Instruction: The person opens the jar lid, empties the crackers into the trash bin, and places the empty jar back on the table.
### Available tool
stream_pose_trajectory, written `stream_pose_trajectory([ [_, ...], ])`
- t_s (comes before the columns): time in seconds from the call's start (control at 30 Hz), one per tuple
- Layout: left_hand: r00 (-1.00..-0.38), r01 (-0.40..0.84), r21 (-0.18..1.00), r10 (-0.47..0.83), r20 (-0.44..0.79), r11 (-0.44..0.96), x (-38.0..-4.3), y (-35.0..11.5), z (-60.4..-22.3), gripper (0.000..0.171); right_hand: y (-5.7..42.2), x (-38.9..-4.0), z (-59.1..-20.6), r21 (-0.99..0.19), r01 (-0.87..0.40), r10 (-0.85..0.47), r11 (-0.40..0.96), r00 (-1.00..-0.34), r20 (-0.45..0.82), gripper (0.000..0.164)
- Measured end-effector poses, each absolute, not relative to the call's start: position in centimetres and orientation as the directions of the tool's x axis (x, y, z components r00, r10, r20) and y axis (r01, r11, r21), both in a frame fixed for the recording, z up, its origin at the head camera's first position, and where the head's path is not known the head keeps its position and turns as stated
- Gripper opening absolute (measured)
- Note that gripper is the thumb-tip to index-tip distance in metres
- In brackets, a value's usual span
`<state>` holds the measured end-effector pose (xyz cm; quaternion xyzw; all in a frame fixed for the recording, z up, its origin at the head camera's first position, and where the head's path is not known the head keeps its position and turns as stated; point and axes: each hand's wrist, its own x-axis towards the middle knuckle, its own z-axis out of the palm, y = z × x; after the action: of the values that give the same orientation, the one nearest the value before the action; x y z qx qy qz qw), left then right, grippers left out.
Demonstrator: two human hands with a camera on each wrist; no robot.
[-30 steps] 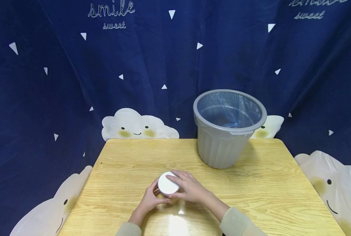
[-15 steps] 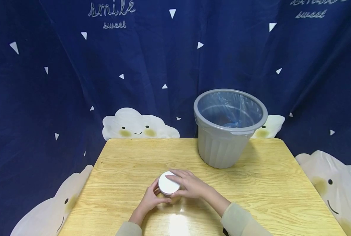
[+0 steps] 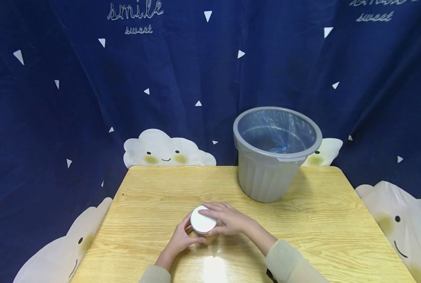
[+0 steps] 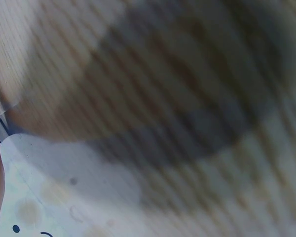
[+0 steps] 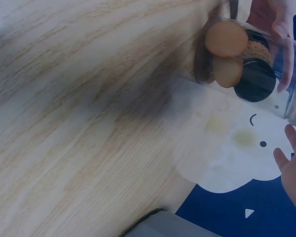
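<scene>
A clear jar (image 5: 259, 66) with dark and light-brown round cookies inside stands on the table in front of me. Its round white lid (image 3: 203, 220) faces up in the head view. Around the jar's left side curl the thumb and fingers of my left hand (image 3: 180, 238), gripping its body. From the right, my right hand (image 3: 229, 221) holds the lid, thumb at the near rim and fingers over the top and far side. In the right wrist view, the fingers of the right hand (image 5: 295, 173) appear by the lid end. The left wrist view is mostly blurred tabletop.
A grey bin (image 3: 267, 173) lined with a bluish plastic bag stands at the back right of the wooden table (image 3: 154, 188). A dark blue curtain (image 3: 175, 70) with white triangles and clouds hangs behind and at both sides.
My right hand has turned slightly at the lid, its thumb drawing a little away from the near rim towards the right. The left hand and jar have stayed nearly still.
</scene>
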<state>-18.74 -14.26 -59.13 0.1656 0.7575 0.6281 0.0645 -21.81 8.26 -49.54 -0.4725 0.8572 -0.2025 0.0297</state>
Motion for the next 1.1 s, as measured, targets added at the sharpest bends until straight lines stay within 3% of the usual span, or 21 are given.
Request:
stream_pose_trajectory([
  [0.43,-0.935,0.177,0.972,0.334,0.118,0.153,-18.9,-14.4,-59.1,0.094,8.0,-22.5,-48.6,-0.475,-0.759,-0.842,0.445,-0.535,0.066,0.069],
  [1.1,-0.931,0.165,0.97,0.353,0.093,0.179,-18.7,-14.3,-59.0,0.096,8.1,-22.7,-48.4,-0.511,-0.738,-0.853,0.441,-0.522,0.018,0.07],
])
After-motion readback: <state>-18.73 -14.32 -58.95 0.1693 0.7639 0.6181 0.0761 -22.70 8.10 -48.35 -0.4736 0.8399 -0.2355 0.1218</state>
